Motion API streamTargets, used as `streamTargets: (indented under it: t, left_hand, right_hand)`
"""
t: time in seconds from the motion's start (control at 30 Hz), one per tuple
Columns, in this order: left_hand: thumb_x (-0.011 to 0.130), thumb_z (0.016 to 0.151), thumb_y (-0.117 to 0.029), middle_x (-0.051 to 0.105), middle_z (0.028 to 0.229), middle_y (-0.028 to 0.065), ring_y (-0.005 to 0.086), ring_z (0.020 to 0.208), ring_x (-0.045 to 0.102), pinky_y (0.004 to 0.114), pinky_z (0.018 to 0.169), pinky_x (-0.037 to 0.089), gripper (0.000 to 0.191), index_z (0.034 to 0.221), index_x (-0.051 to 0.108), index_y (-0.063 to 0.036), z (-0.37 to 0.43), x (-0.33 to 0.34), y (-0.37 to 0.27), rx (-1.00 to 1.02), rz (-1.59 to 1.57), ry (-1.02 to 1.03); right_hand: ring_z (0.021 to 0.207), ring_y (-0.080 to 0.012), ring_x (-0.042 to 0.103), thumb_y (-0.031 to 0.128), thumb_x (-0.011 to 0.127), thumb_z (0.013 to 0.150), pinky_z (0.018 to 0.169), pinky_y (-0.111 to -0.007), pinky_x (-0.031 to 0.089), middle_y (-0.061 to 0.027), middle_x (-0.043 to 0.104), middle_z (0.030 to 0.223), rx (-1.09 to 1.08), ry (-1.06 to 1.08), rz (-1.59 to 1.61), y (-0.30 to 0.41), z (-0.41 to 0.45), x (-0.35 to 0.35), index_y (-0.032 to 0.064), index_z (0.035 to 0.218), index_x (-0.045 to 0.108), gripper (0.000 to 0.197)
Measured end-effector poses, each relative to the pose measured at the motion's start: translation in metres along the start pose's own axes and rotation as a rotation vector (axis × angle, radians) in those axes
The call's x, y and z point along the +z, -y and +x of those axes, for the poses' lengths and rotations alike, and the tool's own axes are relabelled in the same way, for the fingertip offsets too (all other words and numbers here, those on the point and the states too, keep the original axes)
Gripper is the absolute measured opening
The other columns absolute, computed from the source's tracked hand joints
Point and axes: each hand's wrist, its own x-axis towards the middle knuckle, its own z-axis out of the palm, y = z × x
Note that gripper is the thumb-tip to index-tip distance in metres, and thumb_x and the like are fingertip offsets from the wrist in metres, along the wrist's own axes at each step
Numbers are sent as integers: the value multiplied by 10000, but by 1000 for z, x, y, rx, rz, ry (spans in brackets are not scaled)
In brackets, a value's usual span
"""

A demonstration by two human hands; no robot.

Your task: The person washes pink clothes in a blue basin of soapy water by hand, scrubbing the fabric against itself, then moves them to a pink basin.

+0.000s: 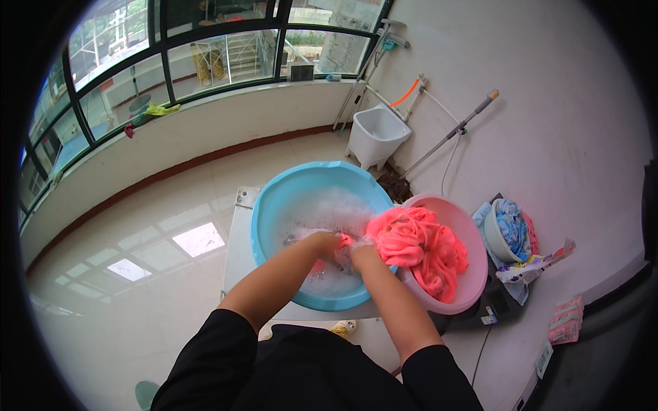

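A large light-blue plastic basin (pixel 272 190) of sudsy water (pixel 339 205) stands in front of me. My left hand (pixel 330 247) is down in the basin, gripping a bunched part of a bright coral-pink cloth (pixel 345 240) at the foam. Close beside it, my right hand (pixel 363 249) is on the same bunch, its fingers mostly hidden by suds and cloth. A big wet heap of coral-pink fabric (pixel 406 234) lies over the basin's right rim and into a pink plastic basin (pixel 475 236). Whether the bunch and the heap are one piece, I cannot tell.
Both basins rest at a white table (pixel 239 231). To the right, a pale bowl (pixel 496 236) holds blue patterned cloth (pixel 510 221), beside a detergent bag (pixel 529 269). Behind stand a white mop sink (pixel 378 133) and a mop (pixel 447 138) leaning on the wall.
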Motion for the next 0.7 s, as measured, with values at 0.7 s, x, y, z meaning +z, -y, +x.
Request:
streamTargets:
  t: [0.7]
  left_hand:
    - [588,658,-139,590,891,233,369,829,564,405,715,442,281,892,595,17,26,5,54,-212,-571,-245]
  right_hand:
    - [915,-351,526,91,474,714,794,-426,412,-189,552,1006,-123,-1338,413,-2,-9,-8,23,1117,471,408]
